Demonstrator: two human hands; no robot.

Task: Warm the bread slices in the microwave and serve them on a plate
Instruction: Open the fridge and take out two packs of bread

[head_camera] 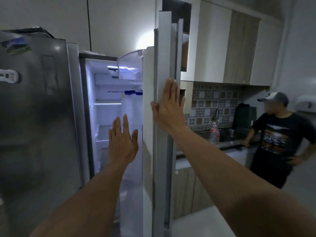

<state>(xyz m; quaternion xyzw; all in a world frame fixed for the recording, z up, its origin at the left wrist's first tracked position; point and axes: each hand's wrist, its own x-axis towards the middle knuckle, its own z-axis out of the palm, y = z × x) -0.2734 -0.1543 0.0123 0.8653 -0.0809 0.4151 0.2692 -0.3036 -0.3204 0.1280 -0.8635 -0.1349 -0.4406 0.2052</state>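
Note:
A steel side-by-side fridge stands in front of me with its right door [164, 57] swung open and the lit interior [106, 117] showing white shelves. My right hand [168, 106] lies flat, fingers spread, on the outer face of that door near its edge. My left hand [122, 142] is held open in front of the lit compartment and holds nothing. White bottles [132, 103] stand in the door rack. No bread, plate or microwave is in sight.
The fridge's left door [34, 117] is closed, with magnets on it. To the right a counter with a sink [229, 134] and a plastic water bottle [214, 132] runs along a tiled wall. A person in a cap and black T-shirt [280, 141] leans on it.

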